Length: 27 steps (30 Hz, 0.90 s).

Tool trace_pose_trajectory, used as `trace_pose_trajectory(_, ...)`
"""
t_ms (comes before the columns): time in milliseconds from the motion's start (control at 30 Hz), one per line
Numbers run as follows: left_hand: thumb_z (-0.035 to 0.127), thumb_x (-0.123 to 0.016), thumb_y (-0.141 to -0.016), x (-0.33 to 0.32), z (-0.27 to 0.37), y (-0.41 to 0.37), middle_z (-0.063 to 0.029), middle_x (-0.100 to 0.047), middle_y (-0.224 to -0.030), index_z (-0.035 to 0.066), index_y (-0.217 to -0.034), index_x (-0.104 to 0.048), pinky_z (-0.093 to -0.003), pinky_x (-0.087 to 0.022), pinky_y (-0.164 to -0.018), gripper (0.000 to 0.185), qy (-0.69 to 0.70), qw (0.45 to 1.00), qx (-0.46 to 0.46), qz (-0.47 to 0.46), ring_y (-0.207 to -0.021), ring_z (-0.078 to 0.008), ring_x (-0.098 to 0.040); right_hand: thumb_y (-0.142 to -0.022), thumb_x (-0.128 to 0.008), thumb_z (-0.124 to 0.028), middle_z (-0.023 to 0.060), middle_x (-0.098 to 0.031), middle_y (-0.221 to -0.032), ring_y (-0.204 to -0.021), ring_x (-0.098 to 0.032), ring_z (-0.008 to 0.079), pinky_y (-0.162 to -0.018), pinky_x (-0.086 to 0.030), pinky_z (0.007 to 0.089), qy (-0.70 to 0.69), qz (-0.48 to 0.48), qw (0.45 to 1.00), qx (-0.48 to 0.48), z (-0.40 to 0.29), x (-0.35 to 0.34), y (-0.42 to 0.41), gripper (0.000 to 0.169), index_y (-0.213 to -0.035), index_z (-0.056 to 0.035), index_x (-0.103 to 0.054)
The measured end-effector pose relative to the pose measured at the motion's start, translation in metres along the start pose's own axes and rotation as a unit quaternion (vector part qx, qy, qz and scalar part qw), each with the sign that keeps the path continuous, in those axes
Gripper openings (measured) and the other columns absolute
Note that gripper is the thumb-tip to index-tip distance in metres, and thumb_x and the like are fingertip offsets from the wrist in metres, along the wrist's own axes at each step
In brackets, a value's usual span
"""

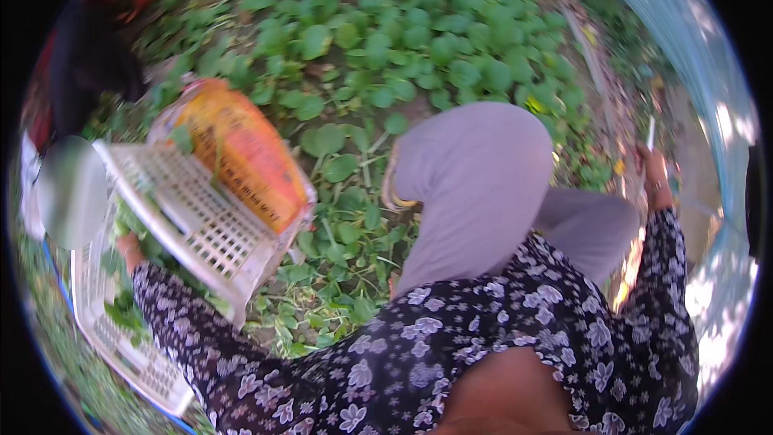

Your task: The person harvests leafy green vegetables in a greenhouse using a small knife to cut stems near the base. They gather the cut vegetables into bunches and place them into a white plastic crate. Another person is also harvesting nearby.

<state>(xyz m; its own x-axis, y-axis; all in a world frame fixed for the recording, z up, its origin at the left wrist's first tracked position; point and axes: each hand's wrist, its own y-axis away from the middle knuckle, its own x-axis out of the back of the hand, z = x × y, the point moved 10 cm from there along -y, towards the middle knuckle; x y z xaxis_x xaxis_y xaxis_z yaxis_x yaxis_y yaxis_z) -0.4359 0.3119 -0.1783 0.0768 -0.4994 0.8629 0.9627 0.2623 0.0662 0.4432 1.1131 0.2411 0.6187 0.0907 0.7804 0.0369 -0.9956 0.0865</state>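
Note:
My left hand (pixel 130 249) reaches inside a white plastic crate (pixel 175 368) at the left. Its fingers are at leafy greens (pixel 124 217) there; blur and the crate wall hide whether they grip any. Out at the right, my right hand (pixel 654 169) is closed around a knife (pixel 651 133), whose pale blade points up. Low round-leaved green plants (pixel 416 30) grow from the soil in front of my bent knees, with cut or loose leaves and stems lying among them nearer to me.
A printed orange and white sack (pixel 241 151) lies against the crate's near wall. Another person's dark-clothed leg (pixel 90 72) is at the upper left. Blue netting (pixel 682 24) borders the right side, beside a narrow strip of bare ground (pixel 688 133).

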Motion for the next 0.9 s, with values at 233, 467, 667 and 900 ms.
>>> trace_pose_trajectory(233, 0.028, -0.069, -0.066, -0.017, 0.012, 0.04, -0.0274, -0.053, -0.11, -0.008, -0.118, -0.044, -0.0374, -0.046, -0.081, 0.068, 0.246, 0.962, 0.035, -0.112, -0.097, -0.032, -0.057, -0.083, -0.054, -0.018, 0.0008, -0.058, -0.07, -0.048, -0.044, 0.0054, -0.038, -0.032, 0.0201, -0.055, 0.092, 0.994, -0.024, 0.026, 0.088, -0.011, 0.013, -0.08, -0.0055, -0.054)
trace_pose_trajectory(467, 0.037, -0.056, -0.07, 0.087, 0.135, 0.072, -0.0207, -0.054, -0.114, 0.0, -0.122, -0.047, -0.0363, -0.041, -0.09, 0.065, -0.197, 0.966, -0.155, 0.057, -0.103, -0.0336, -0.054, -0.079, -0.056, -0.018, 0.0026, -0.058, -0.073, -0.052, -0.047, 0.007, -0.041, -0.033, 0.0221, -0.118, 0.061, 0.988, -0.076, 0.135, 0.055, -0.043, 0.015, -0.085, -0.005, -0.053)
trace_pose_trajectory(667, 0.008, -0.048, -0.077, 0.104, 0.251, 0.14, -0.0165, -0.056, -0.114, -0.007, -0.115, -0.049, -0.0321, -0.039, -0.091, 0.041, 0.061, 0.964, -0.255, -0.031, -0.104, -0.0255, -0.054, -0.079, -0.058, -0.027, 0.0114, -0.061, -0.069, -0.06, -0.056, 0.0195, -0.057, -0.046, 0.034, 0.073, -0.013, 0.996, -0.043, 0.222, -0.022, -0.067, 0.031, -0.088, 0.0032, -0.06)
trace_pose_trajectory(900, 0.002, -0.053, -0.079, 0.09, 0.504, 0.301, -0.014, -0.059, -0.106, -0.003, -0.116, -0.048, -0.027, -0.043, -0.083, 0.038, 0.181, 0.841, -0.434, -0.268, -0.095, -0.0175, -0.056, -0.082, -0.054, -0.031, 0.0101, -0.059, -0.067, -0.058, -0.054, 0.018, -0.055, -0.044, 0.0326, -0.18, -0.091, 0.978, -0.058, 0.292, -0.164, 0.019, 0.033, -0.083, 0.0012, -0.059)
